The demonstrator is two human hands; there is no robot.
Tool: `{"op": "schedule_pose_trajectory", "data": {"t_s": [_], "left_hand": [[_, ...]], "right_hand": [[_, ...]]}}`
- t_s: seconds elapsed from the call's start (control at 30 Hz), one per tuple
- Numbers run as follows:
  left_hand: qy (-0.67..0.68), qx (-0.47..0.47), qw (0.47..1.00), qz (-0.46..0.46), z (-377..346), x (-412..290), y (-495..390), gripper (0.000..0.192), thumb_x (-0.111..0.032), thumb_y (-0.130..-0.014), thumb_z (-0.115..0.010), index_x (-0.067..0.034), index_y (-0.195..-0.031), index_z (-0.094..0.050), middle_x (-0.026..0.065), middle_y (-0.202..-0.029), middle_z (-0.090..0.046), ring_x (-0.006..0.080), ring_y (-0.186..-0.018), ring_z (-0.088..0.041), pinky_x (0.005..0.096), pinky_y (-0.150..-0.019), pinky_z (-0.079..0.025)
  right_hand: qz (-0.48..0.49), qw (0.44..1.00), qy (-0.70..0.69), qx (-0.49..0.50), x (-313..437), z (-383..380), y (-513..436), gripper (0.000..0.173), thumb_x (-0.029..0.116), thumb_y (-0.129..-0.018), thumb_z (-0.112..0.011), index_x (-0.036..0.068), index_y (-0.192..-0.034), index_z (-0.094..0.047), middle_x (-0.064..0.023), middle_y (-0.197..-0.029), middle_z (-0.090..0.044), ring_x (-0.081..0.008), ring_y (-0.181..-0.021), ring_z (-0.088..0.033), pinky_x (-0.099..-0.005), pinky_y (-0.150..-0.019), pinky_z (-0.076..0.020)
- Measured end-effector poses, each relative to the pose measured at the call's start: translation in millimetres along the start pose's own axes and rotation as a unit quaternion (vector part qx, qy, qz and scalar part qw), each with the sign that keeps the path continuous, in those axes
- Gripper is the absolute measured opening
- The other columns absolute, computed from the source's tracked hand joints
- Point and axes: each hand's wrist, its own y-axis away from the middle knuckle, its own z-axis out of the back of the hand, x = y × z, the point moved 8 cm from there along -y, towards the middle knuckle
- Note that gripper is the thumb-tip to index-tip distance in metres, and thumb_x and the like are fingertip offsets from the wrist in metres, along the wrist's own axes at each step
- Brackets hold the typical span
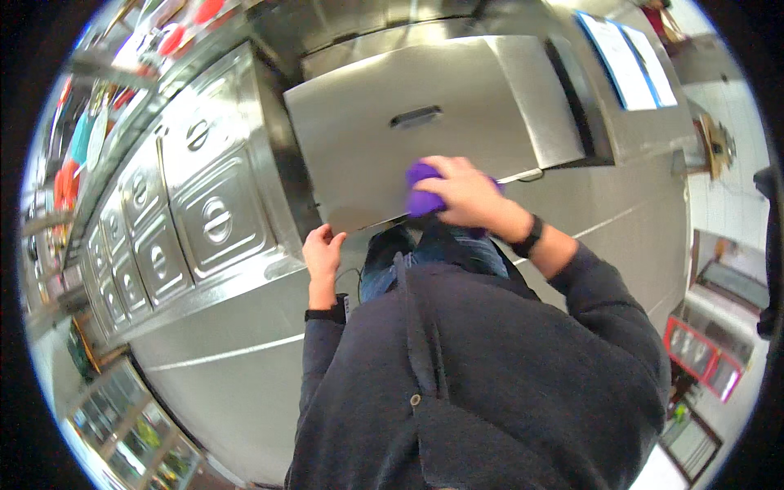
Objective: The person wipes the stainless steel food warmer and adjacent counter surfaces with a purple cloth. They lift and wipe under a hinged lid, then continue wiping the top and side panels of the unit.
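A broad stainless steel panel (361, 135) with a recessed slot handle (416, 116) lies before me. My right hand (468, 190) presses a purple cloth (422, 190) against the panel near its front edge. At the panel's front left corner, my left hand (321, 251) grips the edge with the thumb and curled fingers. The undersides of the left fingers are partly hidden. A thin pale strip (519, 176) sticks out along the front edge, just right of the cloth; what it is I cannot tell.
To the left, several lidded steel food pans (217, 223) sit in a counter. A blue clipboard (618, 61) with papers rests on the steel surface at the upper right. Red and teal utensils (79, 138) crowd a shelf at the far left. Part of another person (661, 18) shows at the top right.
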Motion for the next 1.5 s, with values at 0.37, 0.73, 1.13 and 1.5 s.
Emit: {"op": "schedule_pose_trajectory", "data": {"t_s": [0.37,0.73,1.13,1.5], "left_hand": [[-0.054,0.032,0.995,0.072,-1.7,9.8,-8.4,0.037,-0.019,-0.077,-0.080,-0.004,-0.110,-0.072,0.0093,-0.095,-0.076,0.0193,-0.088,-0.072,0.0325,-0.082,-0.053],[-0.028,0.017,0.993,0.110,-5.7,17.4,-6.1,0.034,-0.014,-0.080,-0.077,-0.006,-0.113,-0.073,0.0071,-0.098,-0.076,0.0147,-0.090,-0.071,0.0311,-0.085,-0.053],[-0.055,-0.043,0.991,0.116,-16.9,41.6,-4.8,0.034,-0.012,-0.084,-0.071,-0.008,-0.118,-0.069,0.0055,-0.103,-0.075,0.0177,-0.095,-0.071,0.0329,-0.086,-0.052],[-0.127,-0.084,0.982,0.116,-16.6,10.9,6.4,0.023,-0.007,-0.084,-0.066,-0.006,-0.106,-0.069,0.0054,-0.091,-0.074,0.0201,-0.084,-0.070,0.0349,-0.079,-0.051]], "right_hand": [[-0.050,0.998,0.033,0.001,-51.8,-50.2,23.4,0.053,0.018,-0.079,-0.066,0.034,-0.129,-0.058,-0.0094,-0.133,-0.051,-0.0368,-0.111,-0.055,-0.0487,-0.085,-0.0529],[-0.413,0.900,0.115,-0.082,-231.3,89.1,220.6,0.070,0.008,-0.064,-0.077,0.030,-0.129,-0.061,-0.0132,-0.127,-0.052,-0.0385,-0.107,-0.057,-0.0466,-0.088,-0.0541],[-0.297,0.947,0.074,-0.096,-262.7,68.8,169.7,0.058,0.012,-0.063,-0.080,0.024,-0.118,-0.066,-0.0095,-0.133,-0.053,-0.0386,-0.111,-0.056,-0.0460,-0.091,-0.0535],[-0.287,0.912,-0.099,-0.275,-295.2,230.6,283.2,0.061,0.015,-0.064,-0.078,0.007,-0.123,-0.064,-0.0168,-0.122,-0.057,-0.0330,-0.118,-0.057,-0.0388,-0.104,-0.0454]]}}
